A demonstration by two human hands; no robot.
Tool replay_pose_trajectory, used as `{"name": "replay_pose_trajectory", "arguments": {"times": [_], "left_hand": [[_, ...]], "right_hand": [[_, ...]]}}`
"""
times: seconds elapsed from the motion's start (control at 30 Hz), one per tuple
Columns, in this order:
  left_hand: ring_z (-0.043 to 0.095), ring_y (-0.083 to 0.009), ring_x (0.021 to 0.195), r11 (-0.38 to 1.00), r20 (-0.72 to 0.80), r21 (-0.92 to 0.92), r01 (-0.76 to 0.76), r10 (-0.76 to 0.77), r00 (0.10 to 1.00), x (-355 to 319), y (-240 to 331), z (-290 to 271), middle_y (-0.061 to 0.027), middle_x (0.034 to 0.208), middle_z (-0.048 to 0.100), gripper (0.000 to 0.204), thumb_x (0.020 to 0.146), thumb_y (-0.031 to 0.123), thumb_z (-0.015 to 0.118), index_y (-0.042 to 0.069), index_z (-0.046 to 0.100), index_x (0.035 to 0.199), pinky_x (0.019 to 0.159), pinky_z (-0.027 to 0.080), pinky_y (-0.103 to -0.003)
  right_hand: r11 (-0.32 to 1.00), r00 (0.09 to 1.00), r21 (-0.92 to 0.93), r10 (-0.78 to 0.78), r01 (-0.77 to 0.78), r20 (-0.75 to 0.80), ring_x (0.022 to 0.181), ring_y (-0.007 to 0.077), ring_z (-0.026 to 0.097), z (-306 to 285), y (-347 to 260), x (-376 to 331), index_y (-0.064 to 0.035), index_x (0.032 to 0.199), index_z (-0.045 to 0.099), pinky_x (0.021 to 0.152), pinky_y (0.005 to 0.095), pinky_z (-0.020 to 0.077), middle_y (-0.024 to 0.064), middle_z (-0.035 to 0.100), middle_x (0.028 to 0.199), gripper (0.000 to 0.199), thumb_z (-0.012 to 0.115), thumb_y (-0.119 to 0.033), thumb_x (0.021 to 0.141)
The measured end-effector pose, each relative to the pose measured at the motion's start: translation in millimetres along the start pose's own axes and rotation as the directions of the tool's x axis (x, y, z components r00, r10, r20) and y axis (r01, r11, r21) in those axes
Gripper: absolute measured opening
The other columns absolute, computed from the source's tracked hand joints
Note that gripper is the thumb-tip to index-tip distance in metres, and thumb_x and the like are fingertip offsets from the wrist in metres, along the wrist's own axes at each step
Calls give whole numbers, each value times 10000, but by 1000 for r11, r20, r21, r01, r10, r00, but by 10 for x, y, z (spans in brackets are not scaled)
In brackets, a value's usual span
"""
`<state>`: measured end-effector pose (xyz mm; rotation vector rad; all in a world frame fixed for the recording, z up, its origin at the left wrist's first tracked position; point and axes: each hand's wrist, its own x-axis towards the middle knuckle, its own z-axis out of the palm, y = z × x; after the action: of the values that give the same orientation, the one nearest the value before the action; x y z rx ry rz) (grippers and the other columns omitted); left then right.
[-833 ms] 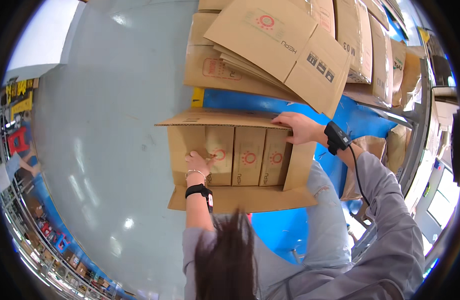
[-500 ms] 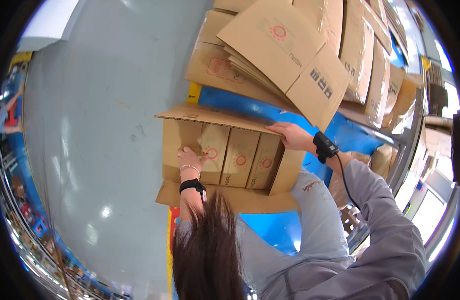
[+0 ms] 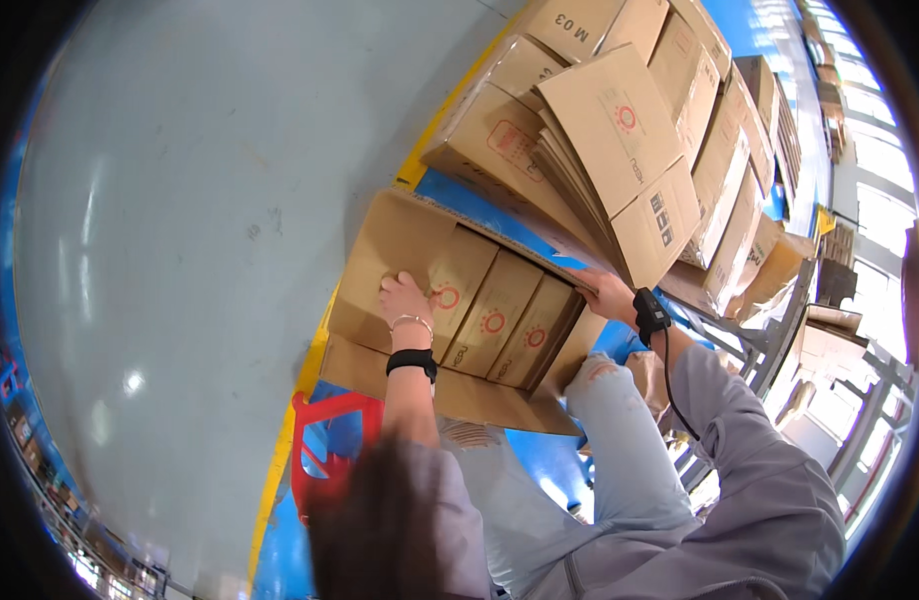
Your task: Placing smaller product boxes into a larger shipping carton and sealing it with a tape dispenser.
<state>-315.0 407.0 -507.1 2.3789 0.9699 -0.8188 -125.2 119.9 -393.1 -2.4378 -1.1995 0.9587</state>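
Note:
In front of me a large brown carton [image 3: 365, 372] lies with its top open and its flaps spread. Inside, several smaller brown cardboard boxes [image 3: 493, 315] with red round prints stand side by side. My left hand [image 3: 407, 300] is at the carton's left end, against the leftmost small box. Its fingers are curled, and whether they grip anything is hidden. My right hand [image 3: 610, 295] holds the far flap near its right corner, fingers wrapped on the edge.
Beyond the carton, flattened cartons [image 3: 620, 140] lean on larger packed boxes [image 3: 500, 130]. A red frame-like object [image 3: 330, 405] is near my left forearm. Yellow floor tape [image 3: 290, 430] separates the grey floor [image 3: 200, 250] from a blue surface. A metal rack [image 3: 780, 335] stands at the right.
The view has turned, so the carton and stacked boxes appear tilted. The red object has come into sight. My left hand's fingers are more curled; my right hand still holds the flap.

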Motion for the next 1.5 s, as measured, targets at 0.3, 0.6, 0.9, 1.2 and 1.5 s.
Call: {"name": "replay_pose_trajectory", "arguments": {"times": [0.3,0.6,0.9,1.2,1.5], "left_hand": [[535,-292,999,992,-118,-118,-39,25,993,-15,-2,42,-135,1073,483,575,750,473,732,77,464,1069,858,453,-376],[542,-309,966,990,-108,-138,2,-17,994,-2,20,-5,-151,1029,489,514,794,453,698,49,474,1019,845,454,-395],[546,-286,950,998,-151,-67,1,-11,988,-1,8,52,-127,1007,493,508,778,486,699,72,498,992,848,455,-368],[535,-291,910,985,-254,-153,-78,37,966,-52,-28,-13,-135,1002,498,498,767,464,706,72,503,997,804,432,-394],[517,-257,870,815,-657,-189,-548,310,687,551,221,-357,-66,873,558,221,792,279,659,62,634,827,750,387,-402]], "right_hand": [[997,999,-73,26,-28,-41,979,413,556,12,-110,-11,-18,1116,580,836,418,458,226,602,1014,284,598,-63,836],[996,974,88,-49,30,223,1375,331,296,-185,-575,293,-78,1490,208,1127,383,245,168,278,1510,766,609,-214,852],[902,951,431,-141,8,276,1412,296,227,-115,-1014,1031,-91,1506,136,1152,366,190,143,199,1547,756,560,-183,887],[921,958,388,-95,-18,272,1396,277,271,-115,-1086,1286,-115,1495,197,1148,350,217,135,256,1527,596,407,-25,945],[882,936,470,-151,-18,318,1402,249,261,-116,-1006,1367,-113,1496,204,1140,334,212,129,256,1528,611,443,-20,942]]}}
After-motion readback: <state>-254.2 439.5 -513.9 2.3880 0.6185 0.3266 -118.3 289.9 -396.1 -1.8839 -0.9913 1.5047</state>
